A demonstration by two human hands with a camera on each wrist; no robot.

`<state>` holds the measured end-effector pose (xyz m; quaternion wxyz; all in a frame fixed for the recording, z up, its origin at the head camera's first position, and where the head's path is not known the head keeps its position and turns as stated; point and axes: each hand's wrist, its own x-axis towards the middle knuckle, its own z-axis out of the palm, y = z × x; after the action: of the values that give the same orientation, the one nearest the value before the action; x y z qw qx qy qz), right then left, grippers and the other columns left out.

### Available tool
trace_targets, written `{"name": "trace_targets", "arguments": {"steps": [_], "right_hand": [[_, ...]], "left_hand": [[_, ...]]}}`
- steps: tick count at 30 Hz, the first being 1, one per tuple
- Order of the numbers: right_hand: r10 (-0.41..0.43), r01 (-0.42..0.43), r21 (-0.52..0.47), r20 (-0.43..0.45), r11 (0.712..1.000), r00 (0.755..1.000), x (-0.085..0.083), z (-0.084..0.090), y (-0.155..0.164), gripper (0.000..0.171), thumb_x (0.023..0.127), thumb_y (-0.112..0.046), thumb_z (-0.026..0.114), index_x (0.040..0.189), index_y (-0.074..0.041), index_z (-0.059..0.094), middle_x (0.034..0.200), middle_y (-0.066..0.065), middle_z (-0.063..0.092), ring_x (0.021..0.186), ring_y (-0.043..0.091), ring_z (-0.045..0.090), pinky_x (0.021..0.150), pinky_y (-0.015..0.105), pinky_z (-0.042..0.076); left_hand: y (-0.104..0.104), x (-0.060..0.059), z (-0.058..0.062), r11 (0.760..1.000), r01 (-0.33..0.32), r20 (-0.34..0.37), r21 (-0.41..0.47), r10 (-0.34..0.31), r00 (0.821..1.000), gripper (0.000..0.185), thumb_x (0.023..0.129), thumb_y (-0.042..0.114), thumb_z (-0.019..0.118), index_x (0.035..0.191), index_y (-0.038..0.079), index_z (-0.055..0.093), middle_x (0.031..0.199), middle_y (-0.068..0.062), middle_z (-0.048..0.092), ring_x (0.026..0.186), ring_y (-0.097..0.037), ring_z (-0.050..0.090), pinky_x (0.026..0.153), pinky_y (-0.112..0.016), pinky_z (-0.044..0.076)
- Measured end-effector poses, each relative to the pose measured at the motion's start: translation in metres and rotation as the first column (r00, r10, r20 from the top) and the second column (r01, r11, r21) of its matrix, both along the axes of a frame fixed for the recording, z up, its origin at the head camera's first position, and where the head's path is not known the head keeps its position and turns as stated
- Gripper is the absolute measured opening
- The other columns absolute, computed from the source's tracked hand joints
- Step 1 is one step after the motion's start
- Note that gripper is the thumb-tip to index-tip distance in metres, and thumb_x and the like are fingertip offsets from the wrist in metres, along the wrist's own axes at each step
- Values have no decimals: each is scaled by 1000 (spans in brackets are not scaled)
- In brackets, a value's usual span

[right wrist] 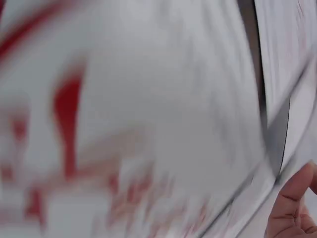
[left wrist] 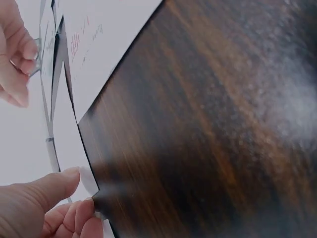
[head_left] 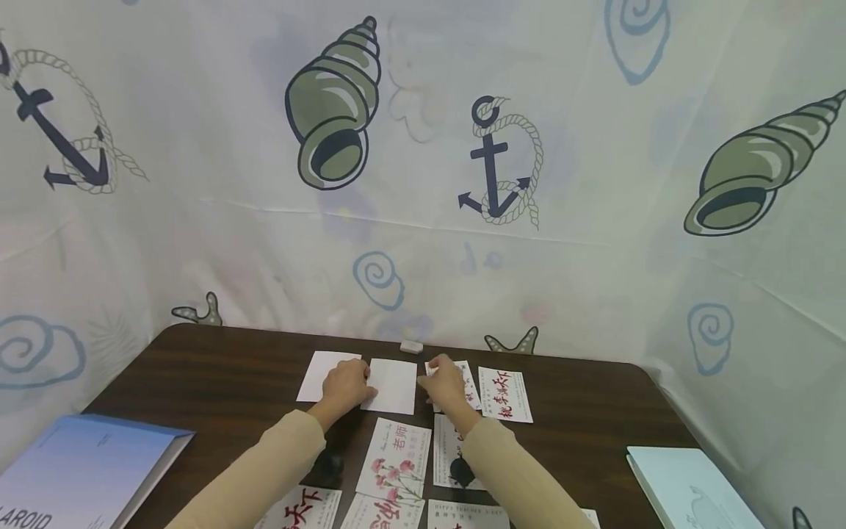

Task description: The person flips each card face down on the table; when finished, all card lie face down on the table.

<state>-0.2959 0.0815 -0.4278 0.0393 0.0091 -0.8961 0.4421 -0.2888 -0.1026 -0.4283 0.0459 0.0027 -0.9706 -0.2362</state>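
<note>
Two blank white cards lie side by side at the table's far edge, and my left hand (head_left: 346, 386) is between them. In the left wrist view, its thumb and bent index finger pinch the corner of a white card (left wrist: 67, 129). My right hand (head_left: 446, 383) is over a card with red writing (head_left: 471, 389), hiding much of it. Seen from the left wrist, the fingers of my right hand (left wrist: 15, 59) are bent and pinch a small clear-looking piece (left wrist: 36, 57); what it is does not show. The right wrist view is mostly filled by a blurred red-lettered card (right wrist: 148, 99).
Another red-lettered card (head_left: 505, 394) lies right of my hands. Nearer are a pink-flower card (head_left: 394, 459) and several printed cards, partly under my sleeves. A small white block (head_left: 411, 347) stands behind. A blue box (head_left: 99, 463) is at left, a pale book (head_left: 690, 488) at right.
</note>
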Motion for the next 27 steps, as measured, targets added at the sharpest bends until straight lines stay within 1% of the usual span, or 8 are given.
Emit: {"name": "trace_targets", "arguments": {"steps": [3, 6, 9, 13, 16, 18, 22, 27], "right_hand": [[-87, 87, -32, -5, 996, 996, -12, 2, 24, 33, 81, -5, 69, 110, 5, 57, 85, 15, 61, 58, 19, 62, 54, 27, 52], [-144, 143, 21, 37, 989, 989, -19, 2, 46, 34, 82, -8, 70, 111, 5, 58, 90, 16, 63, 71, 21, 62, 64, 33, 52], [-137, 128, 102, 88, 986, 987, -22, 3, 59, 38, 82, -11, 70, 111, 8, 56, 98, 19, 62, 83, 26, 59, 74, 39, 50], [-118, 95, 185, 120, 978, 986, -23, 6, 65, 45, 81, -13, 72, 114, 11, 53, 108, 25, 59, 97, 34, 58, 83, 45, 49], [-121, 91, 224, 124, 970, 985, -23, 7, 67, 47, 79, -12, 73, 114, 12, 54, 110, 26, 59, 98, 34, 58, 84, 45, 48], [-125, 89, 251, 128, 964, 984, -24, 8, 67, 44, 78, -12, 74, 111, 10, 55, 106, 23, 60, 91, 32, 58, 81, 44, 48], [-136, 93, 270, 145, 958, 980, -24, 9, 66, 34, 78, -12, 73, 102, 6, 57, 98, 19, 61, 81, 26, 55, 75, 41, 47], [-144, 98, 314, 127, 944, 981, -25, 6, 63, 30, 78, -16, 74, 98, 2, 60, 96, 16, 63, 79, 25, 57, 72, 41, 47]], "left_hand": [[0, 0, 0, 1000, 1, 4, -3, -1, 1000, 26, 71, 18, 80, 85, 4, 64, 68, -3, 55, 62, -20, 51, 54, -33, 43], [0, 0, 0, 1000, 2, 13, -4, -2, 1000, 26, 71, 18, 80, 85, 4, 63, 67, -2, 54, 61, -19, 50, 53, -32, 42], [0, 1, 1, 1000, 4, 18, -3, -4, 1000, 25, 71, 17, 80, 85, 5, 63, 66, -2, 54, 60, -19, 50, 53, -31, 41], [2, 2, 2, 1000, 16, 2, -4, -16, 1000, 26, 72, 17, 80, 86, 4, 63, 66, -2, 54, 60, -19, 49, 52, -31, 41], [3, 3, 3, 1000, 23, -4, -7, -23, 1000, 26, 72, 17, 80, 87, 3, 64, 66, -2, 54, 60, -19, 49, 52, -31, 41], [4, 3, 4, 1000, 27, -2, -12, -27, 1000, 26, 72, 17, 80, 87, 3, 64, 66, -2, 54, 60, -19, 49, 52, -31, 41], [4, 2, 6, 999, 34, -1, -17, -34, 999, 26, 72, 17, 80, 87, 3, 63, 67, -3, 53, 60, -19, 49, 52, -31, 40], [1, 2, 5, 999, 32, 7, -21, -31, 999, 25, 72, 16, 79, 84, 3, 62, 67, -3, 53, 59, -18, 49, 51, -30, 39]]}}
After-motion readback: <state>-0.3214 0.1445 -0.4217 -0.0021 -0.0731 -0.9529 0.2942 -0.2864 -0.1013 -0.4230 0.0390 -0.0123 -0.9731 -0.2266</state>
